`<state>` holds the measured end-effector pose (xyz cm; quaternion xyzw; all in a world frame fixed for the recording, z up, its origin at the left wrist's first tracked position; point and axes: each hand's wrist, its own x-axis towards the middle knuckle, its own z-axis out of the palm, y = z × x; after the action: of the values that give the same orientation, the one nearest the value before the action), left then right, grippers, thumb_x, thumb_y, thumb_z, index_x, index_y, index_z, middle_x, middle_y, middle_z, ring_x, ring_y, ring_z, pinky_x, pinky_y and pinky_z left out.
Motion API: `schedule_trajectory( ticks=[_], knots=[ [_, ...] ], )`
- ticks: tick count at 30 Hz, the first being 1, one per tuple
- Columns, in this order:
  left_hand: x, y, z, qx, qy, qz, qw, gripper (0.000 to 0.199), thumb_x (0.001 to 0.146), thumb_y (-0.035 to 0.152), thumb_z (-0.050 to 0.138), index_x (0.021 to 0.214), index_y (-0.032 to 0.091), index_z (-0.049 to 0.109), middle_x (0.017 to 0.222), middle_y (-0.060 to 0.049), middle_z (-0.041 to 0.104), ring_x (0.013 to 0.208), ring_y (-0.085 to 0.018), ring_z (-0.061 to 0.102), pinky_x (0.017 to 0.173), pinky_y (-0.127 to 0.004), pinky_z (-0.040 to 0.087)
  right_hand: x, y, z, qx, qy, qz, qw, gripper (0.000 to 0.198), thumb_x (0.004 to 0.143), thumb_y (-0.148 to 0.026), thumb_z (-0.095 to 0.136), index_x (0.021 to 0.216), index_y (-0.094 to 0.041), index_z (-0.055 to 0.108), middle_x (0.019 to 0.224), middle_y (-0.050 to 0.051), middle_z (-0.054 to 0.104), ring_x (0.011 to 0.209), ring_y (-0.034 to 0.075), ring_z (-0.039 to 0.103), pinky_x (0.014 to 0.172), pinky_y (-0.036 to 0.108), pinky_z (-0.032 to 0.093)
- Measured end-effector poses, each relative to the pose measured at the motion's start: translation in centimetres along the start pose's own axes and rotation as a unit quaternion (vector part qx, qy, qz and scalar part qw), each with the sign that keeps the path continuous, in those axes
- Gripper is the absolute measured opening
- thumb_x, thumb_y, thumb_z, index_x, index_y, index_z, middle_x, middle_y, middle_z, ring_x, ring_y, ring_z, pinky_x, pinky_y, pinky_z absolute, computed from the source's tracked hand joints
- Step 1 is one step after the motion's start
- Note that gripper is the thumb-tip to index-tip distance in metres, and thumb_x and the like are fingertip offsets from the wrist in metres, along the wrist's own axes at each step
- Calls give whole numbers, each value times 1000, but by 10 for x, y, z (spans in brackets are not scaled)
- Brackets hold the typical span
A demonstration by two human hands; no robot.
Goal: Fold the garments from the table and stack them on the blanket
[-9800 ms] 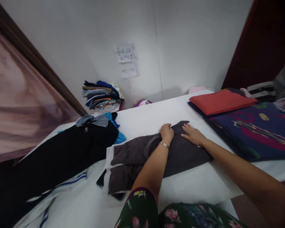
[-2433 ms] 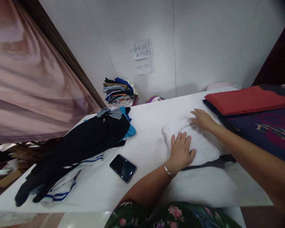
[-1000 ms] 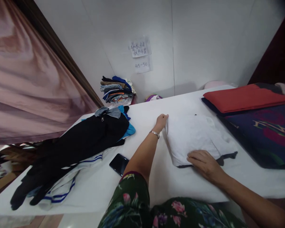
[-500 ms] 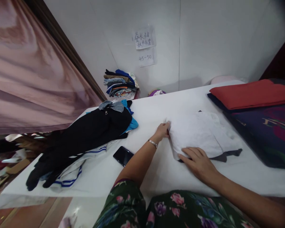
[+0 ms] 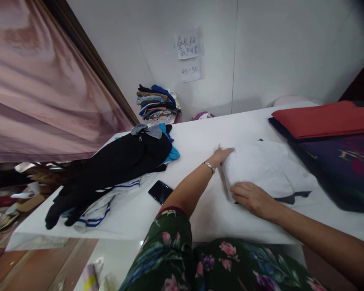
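A folded white garment [image 5: 257, 165] lies on the white-covered table in front of me, with dark fabric showing at its near right edge. At its far left corner, my left hand [image 5: 223, 155] is closed on the edge, thumb stretched over the top and the other fingers largely hidden. My right hand [image 5: 253, 199] is closed at the near left corner, its fingers curled together over the cloth there. A silver bracelet [image 5: 210, 166] is on my left wrist.
Left on the table [image 5: 197, 135] lies a heap of clothes topped by a black garment [image 5: 118, 163]; a phone [image 5: 160, 192] is nearby. Folded red [image 5: 318, 119] and dark purple [image 5: 342, 173] garments sit right. Behind are a clothes stack [image 5: 158, 105] and wall papers [image 5: 190, 52].
My left hand has its thumb reaching further over the garment's far left corner. My right hand's fingers have curled in at the near left corner. The view has shifted slightly.
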<state>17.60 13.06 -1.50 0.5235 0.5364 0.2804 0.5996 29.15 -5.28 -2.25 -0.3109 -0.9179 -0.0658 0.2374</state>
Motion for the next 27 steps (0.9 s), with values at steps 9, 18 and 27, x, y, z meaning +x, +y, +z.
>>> schedule_trajectory(
  ticks=[9,18,27],
  knots=[
    [18,-10,3,-24,39,-5,999,57,65,23,80,118,9,63,118,-16,68,104,-26,64,87,-33,50,-6,4,15,42,-60,-33,997,31,98,-20,43,74,-17,62,80,5,62,78,18,47,71,35,35],
    [19,-17,0,-37,38,-2,999,39,72,22,75,108,8,67,109,-16,72,98,-24,67,83,-33,54,-5,-11,-21,181,74,-13,980,26,92,-10,39,99,-20,62,102,8,69,96,16,61,85,37,47],
    [20,-23,-3,5,54,19,998,48,74,27,75,117,11,63,116,-16,69,105,-24,66,89,-32,52,-49,102,-21,-50,-82,483,871,64,90,-57,40,141,-18,47,154,14,34,143,36,25,111,62,26]
  ],
)
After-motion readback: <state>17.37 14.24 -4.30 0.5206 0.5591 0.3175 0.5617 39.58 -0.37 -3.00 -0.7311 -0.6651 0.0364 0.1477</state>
